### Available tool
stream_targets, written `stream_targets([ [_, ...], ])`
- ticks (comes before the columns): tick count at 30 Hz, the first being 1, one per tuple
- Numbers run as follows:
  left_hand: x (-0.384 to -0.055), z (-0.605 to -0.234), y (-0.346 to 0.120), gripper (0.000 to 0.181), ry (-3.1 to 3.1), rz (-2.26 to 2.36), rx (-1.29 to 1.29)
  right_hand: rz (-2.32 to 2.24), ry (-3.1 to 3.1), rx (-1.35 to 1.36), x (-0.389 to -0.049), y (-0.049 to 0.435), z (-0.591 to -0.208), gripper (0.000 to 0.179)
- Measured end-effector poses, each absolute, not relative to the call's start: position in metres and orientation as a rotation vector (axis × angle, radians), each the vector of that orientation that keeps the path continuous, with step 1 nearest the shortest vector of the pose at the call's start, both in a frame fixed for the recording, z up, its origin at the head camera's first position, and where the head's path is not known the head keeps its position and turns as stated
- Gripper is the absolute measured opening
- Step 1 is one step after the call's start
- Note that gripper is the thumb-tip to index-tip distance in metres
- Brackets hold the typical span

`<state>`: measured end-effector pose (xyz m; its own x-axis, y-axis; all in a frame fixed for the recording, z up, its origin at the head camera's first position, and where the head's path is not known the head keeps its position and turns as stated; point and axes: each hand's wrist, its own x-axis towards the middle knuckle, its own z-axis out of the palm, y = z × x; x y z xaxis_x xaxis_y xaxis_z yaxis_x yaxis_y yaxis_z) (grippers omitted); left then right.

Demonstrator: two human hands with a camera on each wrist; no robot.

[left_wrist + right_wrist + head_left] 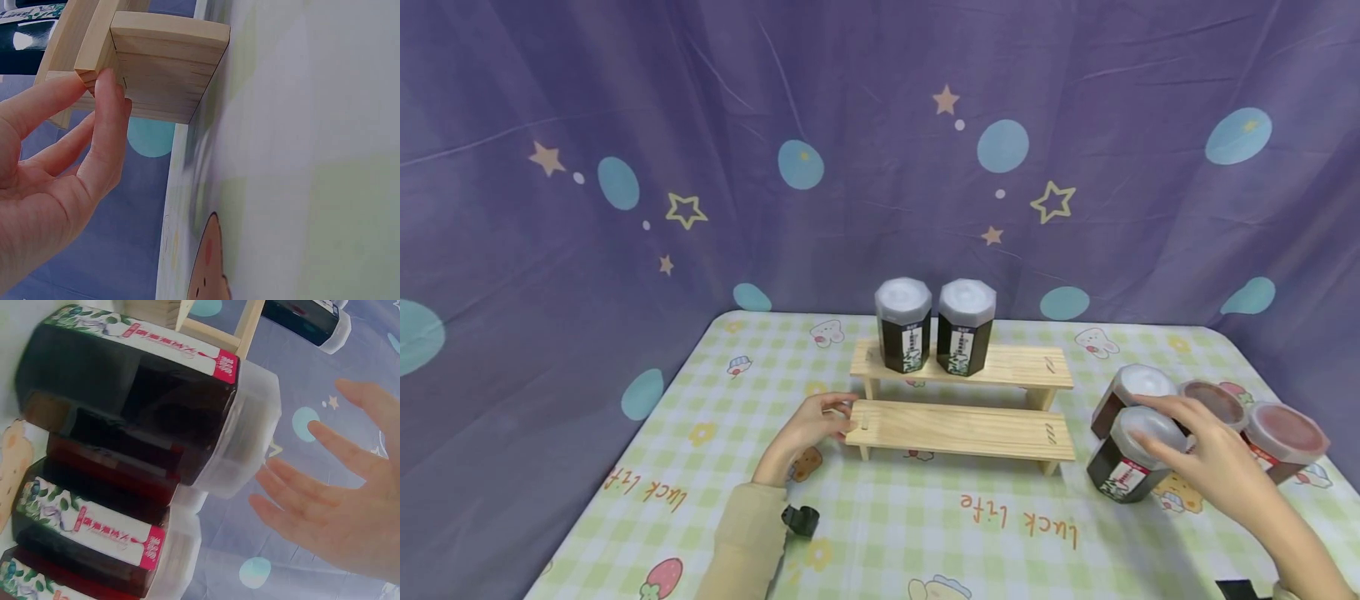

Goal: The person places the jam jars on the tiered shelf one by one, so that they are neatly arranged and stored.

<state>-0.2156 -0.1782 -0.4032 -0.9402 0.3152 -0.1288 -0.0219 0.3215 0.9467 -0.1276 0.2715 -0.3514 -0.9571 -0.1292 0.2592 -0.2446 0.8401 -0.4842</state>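
Note:
A two-tier wooden rack [962, 429] stands in the middle of the table. My left hand [811, 423] is at the left end of its lower step; in the left wrist view the thumb and a finger pinch the plank's corner [92, 69]. Two dark jars with frosted white lids, a left one [904, 325] and a right one [967, 327], stand upright on the upper step. Above a dark labelled jar [1123, 467] on the right, my right hand [1206, 446] hovers with fingers spread. In the right wrist view those fingers [294, 478] are near the jar's frosted lid [247, 434], holding nothing.
Behind the nearest right-hand jar stand more jars: one white-lidded [1138, 383] and two with reddish lids, a middle one [1213, 404] and a far right one [1285, 433]. A checked cloth [880, 525] covers the table. A purple curtain [880, 233] hangs behind it.

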Motion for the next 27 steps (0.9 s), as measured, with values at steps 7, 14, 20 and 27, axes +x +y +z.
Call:
stream_targets([
  [7,-0.214,-0.402,-0.178,0.047,2.303,1.658,0.277,0.787,-2.865,0.241,-0.122,0.277,-0.360,0.055],
  [14,-0.220,-0.411,-0.181,0.048,2.300,1.663,0.289,0.838,-2.822,0.208,-0.120,0.281,-0.371,0.058],
  [20,-0.230,-0.429,-0.185,0.047,2.317,1.679,0.262,0.859,-2.798,0.199,-0.119,0.284,-0.379,0.061],
  [27,-0.231,-0.430,-0.185,0.047,2.320,1.676,0.257,0.893,-2.796,0.176,-0.120,0.286,-0.387,0.063],
])
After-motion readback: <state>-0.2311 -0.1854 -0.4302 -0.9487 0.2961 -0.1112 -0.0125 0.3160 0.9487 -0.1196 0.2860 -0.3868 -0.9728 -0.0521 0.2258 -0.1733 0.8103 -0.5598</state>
